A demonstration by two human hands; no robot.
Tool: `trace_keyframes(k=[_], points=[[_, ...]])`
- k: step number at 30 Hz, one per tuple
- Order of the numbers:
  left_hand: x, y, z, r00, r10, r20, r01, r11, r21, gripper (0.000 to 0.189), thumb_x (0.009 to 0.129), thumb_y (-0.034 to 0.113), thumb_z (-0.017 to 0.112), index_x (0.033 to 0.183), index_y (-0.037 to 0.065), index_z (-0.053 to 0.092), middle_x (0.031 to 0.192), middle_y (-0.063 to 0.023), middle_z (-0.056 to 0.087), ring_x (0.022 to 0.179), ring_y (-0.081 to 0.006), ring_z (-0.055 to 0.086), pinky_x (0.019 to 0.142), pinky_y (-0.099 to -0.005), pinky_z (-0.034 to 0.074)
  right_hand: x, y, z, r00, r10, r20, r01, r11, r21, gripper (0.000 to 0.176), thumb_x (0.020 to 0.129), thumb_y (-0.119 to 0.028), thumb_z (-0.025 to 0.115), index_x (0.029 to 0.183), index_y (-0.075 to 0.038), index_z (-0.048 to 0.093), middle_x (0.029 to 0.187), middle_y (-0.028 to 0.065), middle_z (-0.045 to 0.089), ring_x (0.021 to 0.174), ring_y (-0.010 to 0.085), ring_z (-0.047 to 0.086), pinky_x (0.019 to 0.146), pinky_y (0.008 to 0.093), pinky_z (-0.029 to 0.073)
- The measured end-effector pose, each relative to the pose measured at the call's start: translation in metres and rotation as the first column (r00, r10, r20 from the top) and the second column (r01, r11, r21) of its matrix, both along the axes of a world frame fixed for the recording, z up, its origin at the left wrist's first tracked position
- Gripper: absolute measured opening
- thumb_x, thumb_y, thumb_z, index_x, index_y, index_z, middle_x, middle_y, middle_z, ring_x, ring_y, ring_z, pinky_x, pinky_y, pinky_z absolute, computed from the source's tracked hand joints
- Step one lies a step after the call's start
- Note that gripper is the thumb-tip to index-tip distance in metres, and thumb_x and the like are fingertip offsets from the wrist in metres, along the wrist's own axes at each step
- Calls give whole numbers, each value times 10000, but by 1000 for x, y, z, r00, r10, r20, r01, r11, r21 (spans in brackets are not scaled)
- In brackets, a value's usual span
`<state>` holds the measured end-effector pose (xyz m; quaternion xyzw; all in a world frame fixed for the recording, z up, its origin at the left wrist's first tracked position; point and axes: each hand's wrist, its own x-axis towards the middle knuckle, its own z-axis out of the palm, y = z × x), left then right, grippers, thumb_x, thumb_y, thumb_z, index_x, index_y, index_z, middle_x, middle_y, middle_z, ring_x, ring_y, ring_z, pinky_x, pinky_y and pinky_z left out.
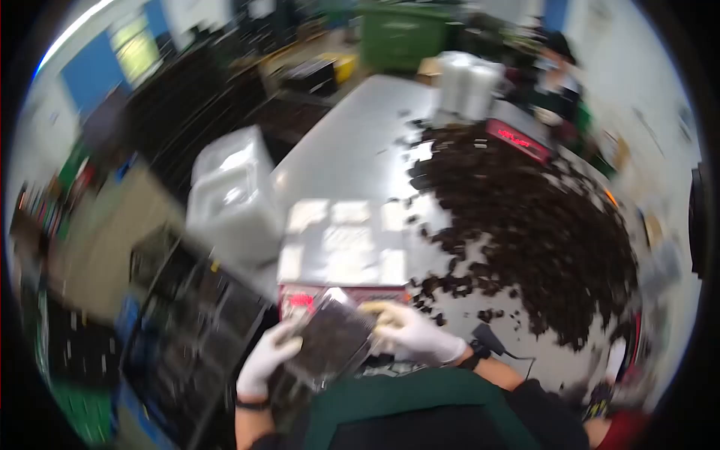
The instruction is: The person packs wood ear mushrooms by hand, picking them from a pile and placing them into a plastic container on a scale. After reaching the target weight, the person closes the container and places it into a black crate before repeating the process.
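A clear plastic tub (335, 336) with dark contents is tilted between my hands, just in front of the scale. My left hand (268, 356), in a white glove, grips its left side. On the opposite edge my right hand (415, 331), also gloved in white, has its fingers bent against the plastic. Directly beyond the tub stands the scale (343, 255) with a silver platform and a red lit display. Loose dark pieces (540, 225) lie in a large heap to the right; blur hides what they are.
Stacked clear plastic tubs (236, 206) stand left of the scale on the metal table (352, 127). Black crates (191, 337) are at lower left. Across the heap are a second scale (517, 141), white stacked containers (469, 86) and a co-worker (559, 94). A green bin (401, 41) stands behind.
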<state>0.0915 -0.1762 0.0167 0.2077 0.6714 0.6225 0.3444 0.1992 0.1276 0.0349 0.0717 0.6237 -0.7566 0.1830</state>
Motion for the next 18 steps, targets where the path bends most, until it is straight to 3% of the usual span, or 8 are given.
trace_keyframes(k=[1,3,5,10,13,15,17,18], points=[[-6,-4,4,997,13,-75,-14,1000,-20,557,927,86,651,1447,-26,488,1407,-115,565,1320,-192,491,1133,-332,342,-6,0,-17,996,10,-94,3,990,144,478,966,-76,556,1436,-36,478,867,18,662,751,93,642,699,233,530],[-2,-22,11,985,170,30,-168,984,-62,429,953,161,664,1347,9,589,1258,-33,633,1111,-121,572,1011,-294,438,-10,-2,-21,995,-44,-90,54,992,116,501,948,-48,525,1443,-3,462,886,59,673,749,105,625,731,246,533],[-3,-48,16,946,307,106,-309,951,4,422,956,211,680,1312,0,601,1215,-31,641,1093,-104,578,995,-277,446,-14,-8,-9,994,-62,-86,80,971,225,480,960,-32,500,1439,-20,476,875,50,663,714,85,594,683,223,506],[-19,-138,25,711,698,-88,-702,712,-22,460,991,292,610,1350,7,576,1259,-27,624,1128,-117,563,1012,-300,437,-21,-10,-26,988,-150,-21,149,944,294,414,969,-68,491,1369,31,536,802,41,655,645,63,536,619,204,431],[-30,-218,-4,525,829,194,-848,530,28,436,1004,288,566,1356,31,563,1325,-71,621,1207,-167,574,994,-306,452,-24,-7,-34,988,-155,22,140,939,315,405,970,-54,496,1363,35,538,804,44,659,652,67,547,627,204,442],[-33,-283,-38,455,880,139,-890,454,38,462,996,344,582,1392,109,558,1266,-64,653,1153,-191,619,947,-363,493,-25,-7,-36,988,-146,45,122,931,343,416,968,-48,507,1376,33,526,816,51,668,664,77,570,636,206,467],[-15,-313,-24,290,954,83,-930,301,-210,473,999,337,564,1411,106,539,1283,-49,653,1152,-201,619,964,-402,483,-26,-8,-37,989,-146,33,124,922,368,409,968,-53,508,1367,35,535,814,40,666,670,74,571,647,201,461],[-2,-336,-29,358,926,118,-908,375,-186,510,994,347,559,1446,118,500,1326,-38,630,1169,-211,612,976,-439,472,-26,-6,-39,988,-152,32,129,919,374,407,970,-56,510,1366,34,536,814,37,665,671,73,571,649,201,460]])
